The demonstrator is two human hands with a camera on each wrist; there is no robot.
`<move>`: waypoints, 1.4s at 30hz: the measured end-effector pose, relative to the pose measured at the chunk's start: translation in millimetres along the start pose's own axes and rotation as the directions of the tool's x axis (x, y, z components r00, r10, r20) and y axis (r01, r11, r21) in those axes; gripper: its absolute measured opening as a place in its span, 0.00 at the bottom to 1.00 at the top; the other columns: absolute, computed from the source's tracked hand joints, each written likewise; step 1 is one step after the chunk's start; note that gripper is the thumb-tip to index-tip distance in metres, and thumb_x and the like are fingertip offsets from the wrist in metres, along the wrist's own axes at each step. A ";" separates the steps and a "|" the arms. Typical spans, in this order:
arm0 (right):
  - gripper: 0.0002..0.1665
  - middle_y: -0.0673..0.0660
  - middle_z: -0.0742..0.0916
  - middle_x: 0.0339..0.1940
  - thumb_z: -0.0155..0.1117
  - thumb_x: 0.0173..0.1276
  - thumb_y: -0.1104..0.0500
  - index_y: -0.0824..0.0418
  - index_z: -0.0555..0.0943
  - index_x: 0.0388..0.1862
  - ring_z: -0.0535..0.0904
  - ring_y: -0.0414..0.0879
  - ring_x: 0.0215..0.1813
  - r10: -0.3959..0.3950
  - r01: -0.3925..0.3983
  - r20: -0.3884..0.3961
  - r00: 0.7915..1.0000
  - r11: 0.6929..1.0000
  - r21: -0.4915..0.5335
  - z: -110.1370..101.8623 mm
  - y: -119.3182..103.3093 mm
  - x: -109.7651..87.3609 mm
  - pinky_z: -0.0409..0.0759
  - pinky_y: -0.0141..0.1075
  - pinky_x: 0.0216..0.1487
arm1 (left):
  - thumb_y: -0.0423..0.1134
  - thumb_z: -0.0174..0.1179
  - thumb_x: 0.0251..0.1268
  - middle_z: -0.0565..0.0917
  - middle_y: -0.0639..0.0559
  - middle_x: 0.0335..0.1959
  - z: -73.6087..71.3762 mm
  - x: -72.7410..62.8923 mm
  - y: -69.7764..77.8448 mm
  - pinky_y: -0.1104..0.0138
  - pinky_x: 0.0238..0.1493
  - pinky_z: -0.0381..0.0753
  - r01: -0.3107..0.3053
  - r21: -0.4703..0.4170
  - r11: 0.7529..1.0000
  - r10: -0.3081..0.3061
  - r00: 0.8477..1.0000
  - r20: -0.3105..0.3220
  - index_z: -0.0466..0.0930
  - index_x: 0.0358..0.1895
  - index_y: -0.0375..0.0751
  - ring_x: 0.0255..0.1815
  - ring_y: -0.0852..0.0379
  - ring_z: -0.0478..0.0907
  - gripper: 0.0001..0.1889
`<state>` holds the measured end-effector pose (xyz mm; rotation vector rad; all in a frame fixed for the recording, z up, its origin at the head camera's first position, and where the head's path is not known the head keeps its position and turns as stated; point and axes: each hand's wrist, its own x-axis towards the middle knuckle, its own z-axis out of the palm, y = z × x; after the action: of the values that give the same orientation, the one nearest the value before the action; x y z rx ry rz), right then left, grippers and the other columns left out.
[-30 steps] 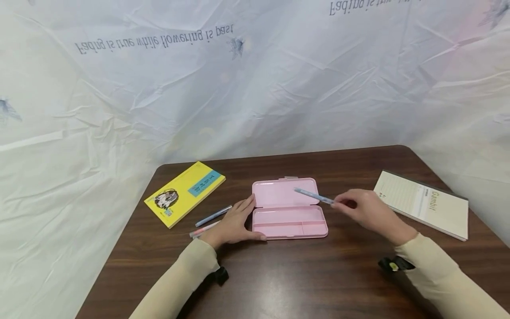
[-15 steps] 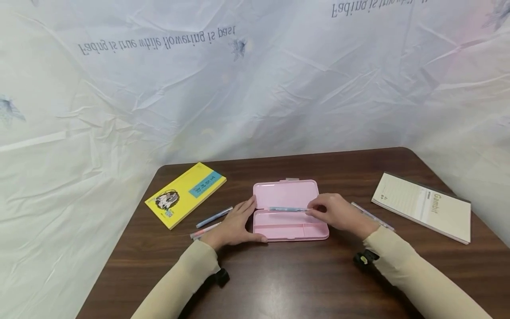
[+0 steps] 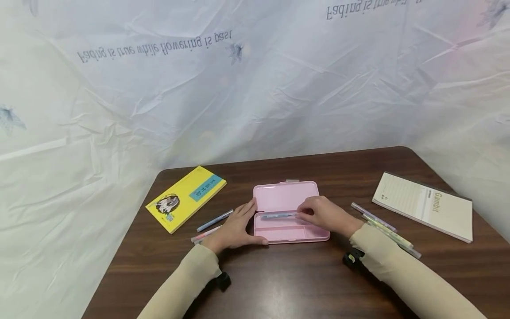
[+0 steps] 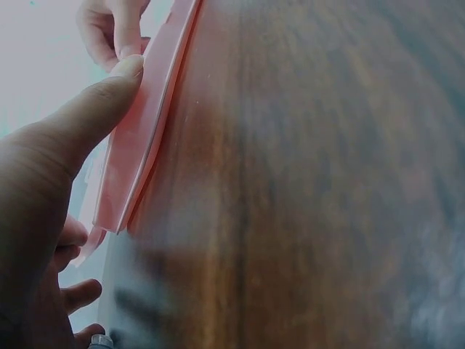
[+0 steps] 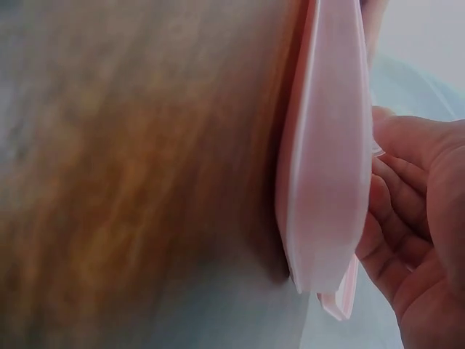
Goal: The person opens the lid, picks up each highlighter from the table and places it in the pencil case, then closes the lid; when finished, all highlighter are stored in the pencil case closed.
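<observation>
A pink pencil case (image 3: pixel 284 198) lies unfolded on the brown table, its lid back and its divided tray towards me. My right hand (image 3: pixel 327 215) pinches a blue pen (image 3: pixel 275 215) by its right end. The pen lies lengthwise within the long rear compartment. At the case's left side rests my left hand (image 3: pixel 234 227), fingers spread along the edge and thumb at the front corner. In the left wrist view that thumb (image 4: pixel 98 109) presses on the front wall. The right wrist view shows the right fingers (image 5: pixel 407 138) behind the case's wall (image 5: pixel 327 145); the pen is mostly hidden there.
Beside my left hand lie a blue pen (image 3: pixel 214 220) and a red-and-white pen (image 3: pixel 205 235). A yellow book (image 3: pixel 185 199) is at the back left. Several pens (image 3: pixel 374 217) lie by the right forearm, near a cream notebook (image 3: pixel 424 206). A white curtain (image 3: pixel 255 88) hangs behind the table.
My right hand has moved left with the blue pen, from over the lid's right side down into the tray. More pens show beside the right forearm. The left hand has stayed in place.
</observation>
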<state>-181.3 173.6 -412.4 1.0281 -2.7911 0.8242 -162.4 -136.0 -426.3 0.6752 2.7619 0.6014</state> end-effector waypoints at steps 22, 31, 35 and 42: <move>0.08 0.48 0.88 0.36 0.72 0.65 0.57 0.57 0.90 0.41 0.78 0.38 0.35 0.057 -0.053 0.096 0.994 0.998 -0.040 5.5 -2.4 7.5 0.82 0.37 0.41 | 0.78 0.63 0.45 0.39 0.62 0.82 0.0 -1.0 -0.1 0.43 0.75 0.50 -0.008 -0.019 1.000 0.008 1.000 -0.002 0.42 0.82 0.52 0.81 0.48 0.43 0.64; 0.06 0.47 0.88 0.33 0.72 0.66 0.57 0.57 0.91 0.39 0.76 0.36 0.32 0.042 -0.033 0.106 0.993 0.996 -0.085 8.1 -5.8 9.6 0.80 0.36 0.39 | 0.78 0.63 0.46 0.39 0.62 0.83 0.2 -1.7 -0.3 0.42 0.75 0.50 -0.004 -0.022 1.000 0.004 1.000 0.004 0.43 0.82 0.51 0.81 0.47 0.43 0.64; 0.07 0.47 0.89 0.34 0.72 0.65 0.57 0.57 0.91 0.41 0.76 0.36 0.33 0.059 -0.051 0.110 0.992 0.996 -0.077 8.8 -5.2 9.5 0.81 0.37 0.40 | 0.79 0.62 0.46 0.39 0.62 0.83 0.5 -1.6 0.2 0.43 0.75 0.50 -0.003 -0.016 1.000 0.003 1.000 0.003 0.43 0.82 0.51 0.81 0.47 0.44 0.64; 0.12 0.49 0.89 0.38 0.72 0.65 0.56 0.59 0.90 0.45 0.77 0.38 0.36 0.080 -0.074 0.121 0.989 0.996 -0.051 8.5 -5.2 9.1 0.81 0.37 0.42 | 0.78 0.63 0.46 0.40 0.61 0.83 0.1 -1.7 0.0 0.43 0.76 0.49 -0.007 -0.014 1.000 0.007 1.000 -0.005 0.43 0.82 0.50 0.81 0.47 0.44 0.64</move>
<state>-184.1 160.7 -415.2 1.0022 -2.9552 0.7231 -160.9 -136.9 -426.1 0.6818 2.7584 0.6236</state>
